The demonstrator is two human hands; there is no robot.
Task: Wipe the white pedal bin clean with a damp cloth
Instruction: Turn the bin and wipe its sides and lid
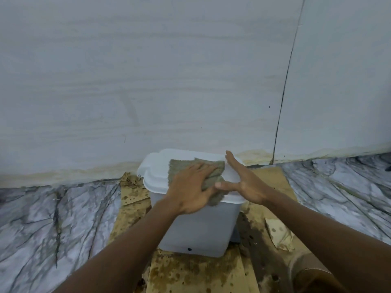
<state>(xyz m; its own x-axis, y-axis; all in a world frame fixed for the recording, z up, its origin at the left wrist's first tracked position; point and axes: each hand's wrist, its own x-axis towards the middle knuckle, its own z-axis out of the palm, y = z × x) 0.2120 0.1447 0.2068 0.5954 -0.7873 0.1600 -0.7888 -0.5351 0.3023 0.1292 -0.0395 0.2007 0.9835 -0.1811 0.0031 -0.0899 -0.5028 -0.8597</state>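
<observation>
The white pedal bin (196, 229) stands on stained cardboard against the wall, its lid (157, 166) closed. A grey-green cloth (179, 166) lies spread on the lid. My left hand (190, 187) presses flat on the cloth with straight fingers. My right hand (241, 180) is open, its fingers straight along the lid's right edge and its thumb pointing left over the cloth's near corner.
Stained, spotted cardboard (190, 271) covers the floor under and around the bin. Marble-patterned floor (53, 218) spreads to both sides. A pale wall (148, 81) rises right behind the bin, with a dark vertical seam (283, 98) at the right.
</observation>
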